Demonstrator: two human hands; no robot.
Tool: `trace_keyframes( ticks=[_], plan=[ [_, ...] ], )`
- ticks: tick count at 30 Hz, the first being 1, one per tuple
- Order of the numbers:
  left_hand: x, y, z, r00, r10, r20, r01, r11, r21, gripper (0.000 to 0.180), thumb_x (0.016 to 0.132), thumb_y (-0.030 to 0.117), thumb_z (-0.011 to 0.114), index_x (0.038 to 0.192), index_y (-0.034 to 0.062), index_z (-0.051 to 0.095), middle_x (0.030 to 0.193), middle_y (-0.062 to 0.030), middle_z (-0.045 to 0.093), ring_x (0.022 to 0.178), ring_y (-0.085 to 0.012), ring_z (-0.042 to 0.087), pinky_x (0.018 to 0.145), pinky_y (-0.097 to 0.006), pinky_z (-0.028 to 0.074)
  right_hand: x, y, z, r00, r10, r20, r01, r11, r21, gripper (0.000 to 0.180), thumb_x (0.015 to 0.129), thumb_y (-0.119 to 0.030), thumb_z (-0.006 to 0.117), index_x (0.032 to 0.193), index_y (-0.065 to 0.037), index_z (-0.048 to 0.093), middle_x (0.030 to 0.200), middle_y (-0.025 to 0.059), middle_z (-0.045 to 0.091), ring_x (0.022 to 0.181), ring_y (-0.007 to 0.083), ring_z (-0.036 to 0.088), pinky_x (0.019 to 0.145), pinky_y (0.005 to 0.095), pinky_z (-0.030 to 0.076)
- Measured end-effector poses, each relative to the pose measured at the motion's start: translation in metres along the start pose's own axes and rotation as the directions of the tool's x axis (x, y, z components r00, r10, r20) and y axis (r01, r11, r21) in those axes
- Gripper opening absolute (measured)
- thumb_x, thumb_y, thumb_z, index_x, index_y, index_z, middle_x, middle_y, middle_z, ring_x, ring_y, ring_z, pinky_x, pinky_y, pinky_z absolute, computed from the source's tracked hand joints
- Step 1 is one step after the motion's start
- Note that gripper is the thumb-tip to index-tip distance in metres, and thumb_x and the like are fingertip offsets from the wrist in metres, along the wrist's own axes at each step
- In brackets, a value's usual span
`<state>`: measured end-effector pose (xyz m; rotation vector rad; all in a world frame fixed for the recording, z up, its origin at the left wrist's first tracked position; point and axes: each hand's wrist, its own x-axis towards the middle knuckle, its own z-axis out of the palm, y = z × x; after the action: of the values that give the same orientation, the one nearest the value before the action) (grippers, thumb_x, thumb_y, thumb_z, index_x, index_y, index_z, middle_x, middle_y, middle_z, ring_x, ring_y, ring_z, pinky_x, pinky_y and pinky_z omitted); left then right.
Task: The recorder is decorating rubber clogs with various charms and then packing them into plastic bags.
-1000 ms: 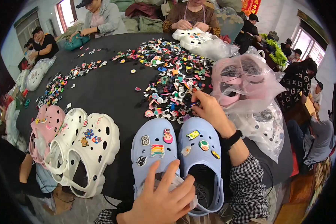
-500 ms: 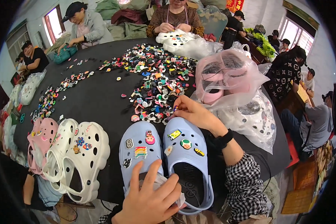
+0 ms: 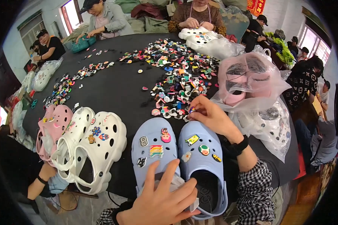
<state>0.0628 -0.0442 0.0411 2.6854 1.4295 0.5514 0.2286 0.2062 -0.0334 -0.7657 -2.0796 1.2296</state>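
Two light blue clogs lie side by side, toes away from me. The left clog (image 3: 157, 160) bears a rainbow charm, a figure charm and others; the right clog (image 3: 200, 164) has a mushroom charm, a flower and yellow ones. My left hand (image 3: 162, 200) rests spread over the left clog's opening, above crumpled translucent wrapping (image 3: 169, 183). Just beyond the right clog's toe, my right hand (image 3: 212, 115) pinches a small colourful shoe charm (image 3: 192, 110), mostly hidden by the fingers. Right behind it spreads a heap of loose charms (image 3: 182, 84).
White clogs (image 3: 114, 144) and a pink clog (image 3: 60, 116) stand at the left on the black table (image 3: 112, 88). Bagged pink shoes (image 3: 251, 80) and a bagged white clog (image 3: 268, 125) lie at the right. Across the table a person handles white clogs (image 3: 201, 39); others work around.
The whole scene has shifted rightward in the picture as the view turned left. Both hands keep nearly the same place by the clogs; the charm in my right fingers shows slightly more.
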Motion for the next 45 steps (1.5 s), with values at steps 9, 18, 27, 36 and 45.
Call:
trace_keyframes(
  ticks=[9,18,27,36,45],
  plan=[
    [-0.004,-0.012,0.002,0.998,0.064,0.001,-0.064,0.998,-0.019,0.034,0.078,0.025,0.072,0.109,0.0123,0.067,0.129,-0.0032,0.056,0.134,-0.0443,0.039,0.104,-0.067,0.030,-0.022,-0.057,-0.032,0.995,0.055,0.085,-0.075,0.962,0.261,0.022,0.092,-0.003,0.069,0.111,-0.005,0.057,0.097,-0.0011,0.062,0.092,0.0071,0.061,0.080,0.0239,0.050],
    [0.002,-0.004,-0.003,1.000,0.014,0.026,-0.013,0.998,-0.063,0.027,0.079,0.017,0.067,0.105,0.0102,0.069,0.128,-0.0040,0.060,0.132,-0.0452,0.041,0.106,-0.065,0.029,-0.054,-0.065,-0.058,0.955,0.102,0.280,-0.159,0.969,0.190,0.018,0.090,-0.009,0.074,0.104,-0.003,0.065,0.097,-0.0012,0.065,0.090,0.0067,0.060,0.080,0.0239,0.049],
    [0.002,-0.001,0.007,0.998,-0.006,-0.061,0.003,0.999,-0.051,0.033,0.074,0.016,0.067,0.106,0.0104,0.069,0.133,-0.0037,0.059,0.130,-0.0482,0.042,0.104,-0.065,0.030,-0.053,-0.038,-0.046,0.941,0.050,0.336,-0.095,0.988,0.119,0.017,0.091,-0.010,0.071,0.106,-0.001,0.069,0.096,0.0011,0.069,0.089,0.0086,0.062,0.082,0.0263,0.051],
    [-0.001,-0.003,0.008,0.997,-0.006,-0.073,0.002,0.999,-0.049,0.034,0.074,0.018,0.069,0.107,0.0110,0.069,0.133,-0.0031,0.060,0.130,-0.0485,0.042,0.102,-0.066,0.030,-0.052,-0.046,-0.045,0.940,0.054,0.337,-0.058,0.998,0.003,0.015,0.090,-0.008,0.070,0.104,-0.003,0.072,0.093,0.0026,0.071,0.085,0.0103,0.064,0.079,0.0271,0.051],
    [0.000,-0.001,0.008,0.997,-0.015,-0.080,0.012,0.999,-0.040,0.032,0.074,0.019,0.071,0.105,0.0111,0.069,0.130,-0.0027,0.060,0.129,-0.0471,0.043,0.102,-0.065,0.030,-0.042,-0.059,-0.048,0.924,0.084,0.374,-0.054,0.995,-0.089,0.014,0.088,-0.010,0.071,0.099,-0.001,0.070,0.091,0.0055,0.072,0.083,0.0136,0.066,0.076,0.0300,0.053]
  ],
)
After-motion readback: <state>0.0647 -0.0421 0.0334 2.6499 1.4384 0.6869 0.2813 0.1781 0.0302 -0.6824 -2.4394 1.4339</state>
